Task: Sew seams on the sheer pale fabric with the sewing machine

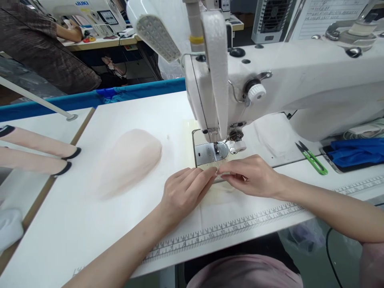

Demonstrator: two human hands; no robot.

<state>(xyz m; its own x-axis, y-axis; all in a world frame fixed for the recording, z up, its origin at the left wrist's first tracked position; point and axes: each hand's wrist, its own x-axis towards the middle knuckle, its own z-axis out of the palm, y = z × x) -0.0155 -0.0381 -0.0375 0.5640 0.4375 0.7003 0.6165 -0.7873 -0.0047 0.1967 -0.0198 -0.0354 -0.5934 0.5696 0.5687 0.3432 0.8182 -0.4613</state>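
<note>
The sheer piece (216, 197) lies on the bench (90, 224) just short of the needle plate (210, 152), right hand (252, 176) fingers pinching its edge, left hand (183, 194) fingers flat on it, unclosed.

- Left hand (183, 194), right hand (252, 176): bare, forearms uncovered.
- Right upper arm: pink sleeve (372, 264), short.
- Lap: pink garment (243, 274), plain cloth.

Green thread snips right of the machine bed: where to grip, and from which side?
Grip the green thread snips by the green handle end, coming from the lower right. They lie flat on the table, blades pointing up-left toward the sewing machine, so the handle faces the near edge. The right hand is nearest, though its fingers now pinch a pale piece.
</note>
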